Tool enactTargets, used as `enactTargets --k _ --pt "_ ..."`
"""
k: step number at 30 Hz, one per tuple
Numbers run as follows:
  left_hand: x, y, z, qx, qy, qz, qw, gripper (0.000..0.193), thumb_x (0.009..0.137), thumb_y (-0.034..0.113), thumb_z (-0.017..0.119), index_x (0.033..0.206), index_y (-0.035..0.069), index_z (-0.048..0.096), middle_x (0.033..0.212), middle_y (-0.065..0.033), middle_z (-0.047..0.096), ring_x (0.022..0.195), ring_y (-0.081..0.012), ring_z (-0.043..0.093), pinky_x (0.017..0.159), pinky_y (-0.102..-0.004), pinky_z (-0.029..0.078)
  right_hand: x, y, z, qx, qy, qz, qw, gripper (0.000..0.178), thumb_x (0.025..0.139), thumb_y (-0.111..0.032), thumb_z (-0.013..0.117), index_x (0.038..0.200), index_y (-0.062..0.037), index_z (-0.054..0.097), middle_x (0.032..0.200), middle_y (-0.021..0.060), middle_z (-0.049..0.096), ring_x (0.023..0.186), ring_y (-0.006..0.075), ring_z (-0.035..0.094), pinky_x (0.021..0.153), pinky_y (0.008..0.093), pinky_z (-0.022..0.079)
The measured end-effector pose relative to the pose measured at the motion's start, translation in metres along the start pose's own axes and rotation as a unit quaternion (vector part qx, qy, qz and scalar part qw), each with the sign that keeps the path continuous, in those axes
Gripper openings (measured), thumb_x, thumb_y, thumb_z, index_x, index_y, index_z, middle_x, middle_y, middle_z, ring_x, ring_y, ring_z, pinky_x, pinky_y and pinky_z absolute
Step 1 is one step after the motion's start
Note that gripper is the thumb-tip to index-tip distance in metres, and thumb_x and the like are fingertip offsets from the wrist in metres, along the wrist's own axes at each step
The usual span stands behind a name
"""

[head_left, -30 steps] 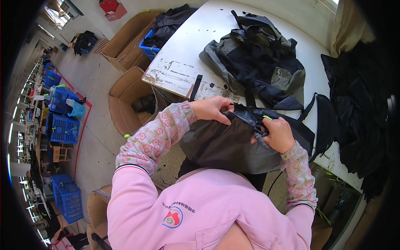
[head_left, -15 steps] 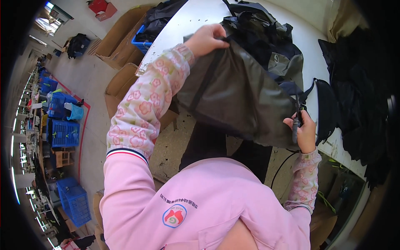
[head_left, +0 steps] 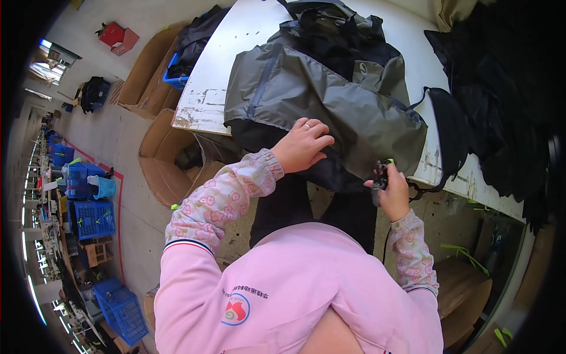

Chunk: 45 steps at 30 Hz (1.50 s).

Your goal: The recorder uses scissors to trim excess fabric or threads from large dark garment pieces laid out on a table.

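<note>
Held up a half-second ago, a grey cloth (head_left: 339, 106) now lies spread over the near edge of the table (head_left: 206, 82), left hand (head_left: 302, 146) curled on it, grip unclear, right hand (head_left: 394, 192) clamped around a small dark tool (head_left: 381, 174).

1. The scene is looked at from a head-worn place, through the left one of two fisheye cameras.
2. The view is directed steeply downward, so the pink shirt (head_left: 289, 265) is seen very near, along the lower edge.
3. The bench (head_left: 212, 71), with the grey cloth (head_left: 348, 112), is seen a little farther, in the upper half; at the left, the distant floor (head_left: 133, 236) is also included.
</note>
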<state>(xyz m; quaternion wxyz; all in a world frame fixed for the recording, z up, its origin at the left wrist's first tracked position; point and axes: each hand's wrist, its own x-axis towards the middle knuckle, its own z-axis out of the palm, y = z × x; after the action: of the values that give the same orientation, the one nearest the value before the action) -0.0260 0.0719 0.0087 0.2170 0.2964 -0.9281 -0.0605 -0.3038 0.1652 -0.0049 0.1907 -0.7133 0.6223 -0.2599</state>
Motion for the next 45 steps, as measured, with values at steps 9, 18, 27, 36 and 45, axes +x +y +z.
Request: enactTargets --k 9,18,27,36,45 --pt "-0.012 -0.024 0.013 -0.006 0.006 -0.047 0.999 0.012 0.075 0.012 0.07 0.084 0.015 0.062 0.088 0.0015 0.06 0.094 -0.0205 0.055 0.091 -0.0377 0.037 0.0 0.024 0.047 -0.096 0.067 -0.039 0.992 0.029 0.066 0.002 0.069 0.089 -0.0051 0.052 0.082 0.0089 0.064 0.08 0.0287 0.06 0.07 0.0384 0.038" --pt "-0.036 -0.026 -0.001 0.009 0.027 -0.039 0.999 0.024 0.075 0.013 0.072 0.096 0.014 0.062 0.102 -0.0033 0.058 0.106 -0.0252 0.053 0.1 -0.0446 0.035 0.003 0.023 0.026 -0.064 0.112 -0.056 0.99 0.024 0.068 0.005 0.065 0.087 -0.0049 0.054 0.079 0.0093 0.063 0.077 0.03 0.058 0.07 0.0387 0.039" --pt "-0.104 -0.078 -0.09 0.049 0.133 -0.221 0.965 0.066 0.066 0.023 0.082 0.125 0.016 0.053 0.133 -0.0108 0.046 0.129 -0.0342 0.039 0.112 -0.0507 0.023 -0.01 0.04 0.018 -0.062 0.092 -0.02 0.994 0.026 0.067 0.009 0.061 0.089 -0.004 0.055 0.08 0.0119 0.061 0.08 0.0325 0.057 0.072 0.0385 0.039" --pt "-0.105 -0.087 -0.077 0.024 0.142 -0.158 0.977 0.034 0.075 0.01 0.073 0.108 0.014 0.065 0.125 -0.0062 0.058 0.125 -0.0289 0.049 0.11 -0.0504 0.029 -0.006 0.035 0.021 -0.054 0.088 0.011 0.995 0.038 0.062 0.01 0.059 0.097 -0.0042 0.058 0.083 0.0102 0.064 0.079 0.0344 0.054 0.073 0.041 0.042" --pt "-0.187 -0.129 -0.208 -0.054 0.387 -0.355 0.849 0.011 0.089 0.004 0.061 0.098 0.005 0.066 0.093 -0.0029 0.066 0.087 -0.0127 0.061 0.082 -0.0253 0.047 0.013 0.005 -0.011 0.145 0.055 0.034 0.987 0.03 0.074 -0.01 0.08 0.087 -0.0016 0.054 0.077 0.0099 0.062 0.07 0.0247 0.06 0.066 0.034 0.047"
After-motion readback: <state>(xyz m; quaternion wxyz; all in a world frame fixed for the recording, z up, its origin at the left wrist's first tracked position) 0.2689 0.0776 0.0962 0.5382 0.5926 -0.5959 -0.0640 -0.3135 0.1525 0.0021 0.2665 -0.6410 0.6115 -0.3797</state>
